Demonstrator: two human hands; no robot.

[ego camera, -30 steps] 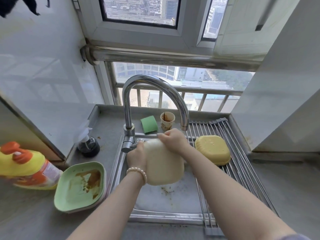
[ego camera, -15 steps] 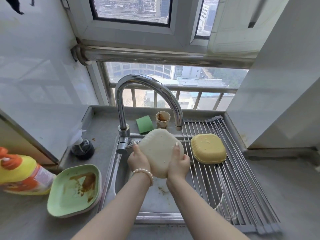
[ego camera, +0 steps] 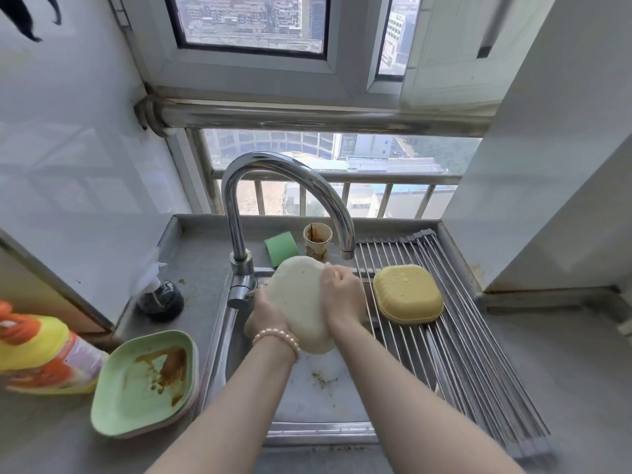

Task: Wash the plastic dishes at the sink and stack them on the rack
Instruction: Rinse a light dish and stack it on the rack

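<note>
At the tabletop's left edge lies a yellow and orange detergent bottle [ego camera: 41, 357] on its side, and just beside it, near the sink's left rim, sits a green dish [ego camera: 143, 381] smeared with brown sauce, not yet washed; it seems to rest on another dish, though I cannot tell for sure. Over the sink [ego camera: 219, 336] the cream dish [ego camera: 301, 302] is held on edge, its underside towards the camera and its long axis running from the near side of the basin up towards the tap [ego camera: 290, 186], whose spout ends above and to the right of it. The left hand [ego camera: 265, 318] holds the dish's left rim from behind, its fingers mostly hidden by the plastic, so the grip is judged from the thumb side alone. The right hand [ego camera: 343, 295] presses on the dish's right side with its fingers [ego camera: 337, 277] curled in a loose fist against the surface, seemingly rubbing it. I cannot tell whether water is running. Behind the dish, at the sink's back edge, stand a green sponge [ego camera: 280, 249] and a stained paper cup [ego camera: 317, 239]. To the right, a yellow dish [ego camera: 407, 292] lies upside down on the rack [ego camera: 478, 354], wet with droplets. The rack lies to the right of the cream dish, so the right hand is the nearer one to carry it there, probably onto the yellow dish.
</note>
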